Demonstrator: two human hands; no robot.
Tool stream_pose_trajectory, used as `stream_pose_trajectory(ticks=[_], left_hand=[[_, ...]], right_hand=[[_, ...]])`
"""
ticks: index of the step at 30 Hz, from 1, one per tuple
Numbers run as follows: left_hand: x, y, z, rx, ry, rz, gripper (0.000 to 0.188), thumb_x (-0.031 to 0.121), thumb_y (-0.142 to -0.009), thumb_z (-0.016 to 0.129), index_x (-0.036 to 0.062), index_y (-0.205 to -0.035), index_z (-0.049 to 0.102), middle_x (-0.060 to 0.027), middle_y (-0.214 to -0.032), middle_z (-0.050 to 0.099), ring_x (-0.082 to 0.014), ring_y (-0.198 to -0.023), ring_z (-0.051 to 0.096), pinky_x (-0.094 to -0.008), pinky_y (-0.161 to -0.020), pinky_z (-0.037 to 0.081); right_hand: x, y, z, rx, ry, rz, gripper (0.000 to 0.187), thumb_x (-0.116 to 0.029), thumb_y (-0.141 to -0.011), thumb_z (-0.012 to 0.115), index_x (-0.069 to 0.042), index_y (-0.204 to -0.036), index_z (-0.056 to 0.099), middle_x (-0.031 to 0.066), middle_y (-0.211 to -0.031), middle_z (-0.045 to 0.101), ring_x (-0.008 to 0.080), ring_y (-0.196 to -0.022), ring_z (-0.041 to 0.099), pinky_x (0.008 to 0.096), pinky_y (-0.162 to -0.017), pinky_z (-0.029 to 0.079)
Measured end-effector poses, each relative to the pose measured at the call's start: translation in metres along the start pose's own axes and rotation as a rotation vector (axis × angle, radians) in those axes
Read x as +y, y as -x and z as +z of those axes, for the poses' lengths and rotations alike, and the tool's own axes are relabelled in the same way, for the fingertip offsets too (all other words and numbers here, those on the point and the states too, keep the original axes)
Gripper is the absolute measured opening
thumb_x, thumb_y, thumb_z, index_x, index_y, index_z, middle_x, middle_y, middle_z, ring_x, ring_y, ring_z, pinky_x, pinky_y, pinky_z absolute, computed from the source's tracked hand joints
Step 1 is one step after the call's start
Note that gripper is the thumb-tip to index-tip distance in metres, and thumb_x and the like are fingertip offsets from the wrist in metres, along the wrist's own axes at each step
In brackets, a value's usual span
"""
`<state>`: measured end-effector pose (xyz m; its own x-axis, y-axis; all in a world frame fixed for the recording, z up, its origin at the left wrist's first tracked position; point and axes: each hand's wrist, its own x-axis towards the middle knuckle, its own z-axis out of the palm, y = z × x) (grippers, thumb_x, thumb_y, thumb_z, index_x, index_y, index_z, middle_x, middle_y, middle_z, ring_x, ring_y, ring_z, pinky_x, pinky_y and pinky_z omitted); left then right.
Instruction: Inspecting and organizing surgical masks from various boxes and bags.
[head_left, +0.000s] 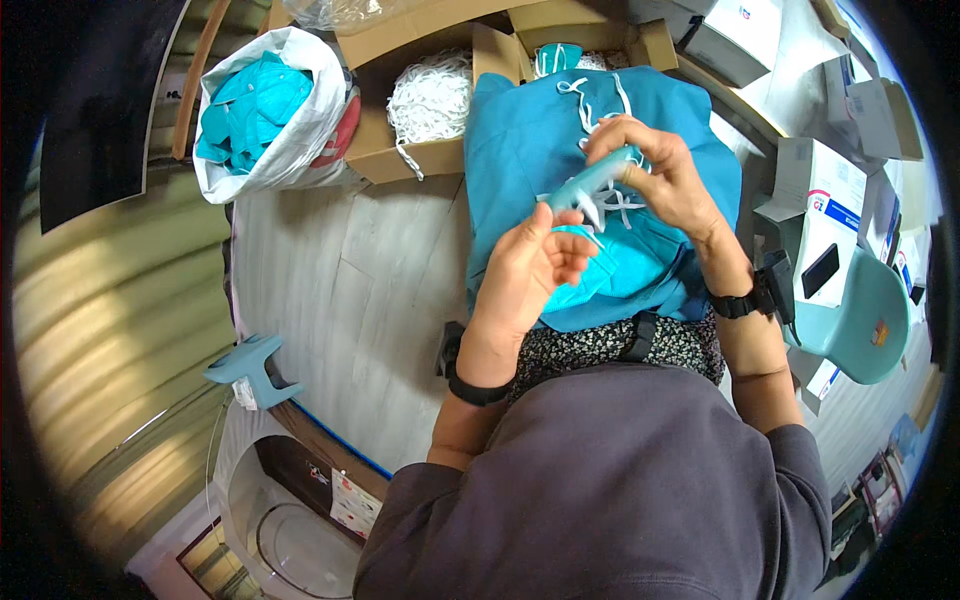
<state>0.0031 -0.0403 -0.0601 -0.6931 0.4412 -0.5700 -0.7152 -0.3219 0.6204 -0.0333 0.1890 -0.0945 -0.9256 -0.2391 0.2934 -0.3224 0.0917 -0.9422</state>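
Note:
Above my lap, a folded teal face mask [590, 187] with white straps is stretched between my two hands. My left hand [525, 262] pinches its lower left end between thumb and forefinger, the other fingers loosely curled. At the upper right end, my right hand [662, 172] grips it with thumb and bent fingers. Below them a pile of bright teal masks [625, 262] lies on a blue cloth [510, 150] spread over my lap. A few white straps [575, 95] trail across the cloth beyond my right hand.
At the far left stands a white sack [285, 170] of teal masks [258, 105]. Beside it, a cardboard box [425, 160] holds a heap of white straps [432, 95]. Another open box [655, 48] is behind the cloth. White cartons [835, 180], a phone [820, 270] and a light green chair [870, 320] are at right.

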Motion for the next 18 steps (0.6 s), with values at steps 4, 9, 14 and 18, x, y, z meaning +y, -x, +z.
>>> stream_pose_trajectory(ticks=[4,9,14,18], left_hand=[[0.003,0.005,0.005,0.235,-0.725,0.474,0.037,0.018,-0.087,0.074,-0.0010,-0.113,0.057,-0.0065,-0.092,0.066,-0.0108,-0.077,0.060,-0.0219,-0.061,0.046],[0.003,-0.016,0.004,0.271,-0.859,0.758,0.021,0.005,-0.088,0.071,-0.0045,-0.104,0.062,-0.0065,-0.088,0.068,-0.0068,-0.073,0.061,-0.0205,-0.060,0.047],[0.000,-0.024,0.005,0.295,-0.777,0.829,0.008,0.003,-0.088,0.070,-0.0038,-0.091,0.065,-0.0063,-0.080,0.066,-0.0059,-0.060,0.059,-0.0212,-0.052,0.046],[0.002,-0.020,0.008,0.267,-0.943,0.838,0.008,0.001,-0.088,0.069,-0.0043,-0.093,0.064,-0.0046,-0.079,0.064,-0.0052,-0.062,0.058,-0.0206,-0.054,0.045]], right_hand=[[-0.001,0.003,-0.001,0.011,-0.186,0.276,0.018,-0.010,-0.091,0.066,0.002,-0.103,0.064,0.0007,-0.094,0.067,0.0070,-0.090,0.055,0.0270,-0.084,0.047],[-0.004,-0.006,0.016,0.205,0.102,0.131,0.025,-0.009,-0.081,0.072,-0.002,-0.105,0.065,0.0067,-0.095,0.068,0.0180,-0.092,0.062,0.0331,-0.086,0.048],[-0.027,-0.010,0.015,0.242,0.502,-0.180,0.022,-0.016,-0.074,0.078,-0.009,-0.092,0.067,0.0066,-0.091,0.068,0.0258,-0.086,0.062,0.0381,-0.077,0.044],[-0.020,-0.008,0.031,0.164,0.444,-0.144,0.014,-0.011,-0.071,0.074,-0.011,-0.081,0.064,0.0049,-0.076,0.062,0.0267,-0.082,0.059,0.0382,-0.080,0.042]])
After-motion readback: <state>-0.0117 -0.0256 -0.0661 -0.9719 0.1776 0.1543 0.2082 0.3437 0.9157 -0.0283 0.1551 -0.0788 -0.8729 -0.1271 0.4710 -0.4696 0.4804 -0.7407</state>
